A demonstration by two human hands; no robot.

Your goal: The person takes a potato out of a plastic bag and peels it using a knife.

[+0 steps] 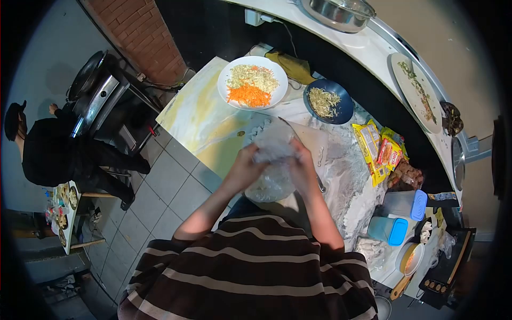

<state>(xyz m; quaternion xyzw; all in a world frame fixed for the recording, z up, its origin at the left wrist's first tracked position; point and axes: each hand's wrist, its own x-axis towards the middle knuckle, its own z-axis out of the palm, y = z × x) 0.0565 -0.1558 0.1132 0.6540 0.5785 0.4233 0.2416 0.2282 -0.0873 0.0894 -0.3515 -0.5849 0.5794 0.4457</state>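
Note:
A clear plastic bag (270, 184) with pale contents hangs between my hands, over the near edge of the table. My left hand (248, 166) is closed on the bag's left side, and my right hand (302, 162) grips its right side; the bag's upper part is blurred. Beneath lies a pale cutting board (314, 143) with a knife (321, 185), partly hidden by my right hand and the bag. Beyond the board sits a white plate (224, 88) of shredded orange and pale vegetables. To its right, a dark bowl (348, 109) holds sprouts.
Yellow packets (368, 144), blue-lidded containers (399, 232) and a small bowl (404, 261) stand at the right. A raised ledge (352, 44) carries a metal pot (341, 13) and an oval plate (402, 80). Another person (48, 152) stands by a stove at the left.

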